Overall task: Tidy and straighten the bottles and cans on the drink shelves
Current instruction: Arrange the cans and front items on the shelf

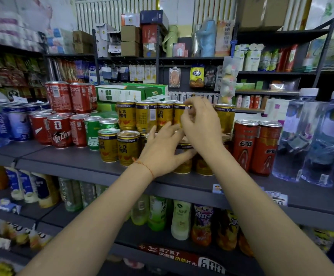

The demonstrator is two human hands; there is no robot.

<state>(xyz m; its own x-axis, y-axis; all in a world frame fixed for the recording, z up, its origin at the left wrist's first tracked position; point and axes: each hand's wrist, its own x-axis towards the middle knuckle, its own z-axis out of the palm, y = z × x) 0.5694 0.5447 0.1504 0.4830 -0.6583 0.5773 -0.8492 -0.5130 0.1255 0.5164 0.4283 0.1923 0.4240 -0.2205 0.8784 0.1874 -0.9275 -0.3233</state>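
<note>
While we work at the gold cans, progress stands like this:

Left hand: our left hand [163, 150] reaches in from 7 o'clock, fingers spread and fairly straight, the thumb lying against a lower gold can [183, 159] — steadying it, we judge, not gripping.

Right hand: our right hand [200, 124] comes from 5 o'clock, its fingertips [190, 113] pinching the rim of an upper gold can [179, 114] in the stacked row.

Where the cans are: the gold stack sits at the centre of the top shelf [78, 162], two tiers high; the upper row [144, 116] stands upright and close together.

Done so far: at 9 o'clock the red cans [59, 132] and green cans [92, 132] stand upright, though labels face different ways; at 3 o'clock the tall red cans [257, 145] and water bottles [313, 136] look orderly.

Left to do: squaring the held can with its neighbours — then, we judge, the lower shelves of bottles [179, 218] at 6 o'clock, which look looser.
</note>
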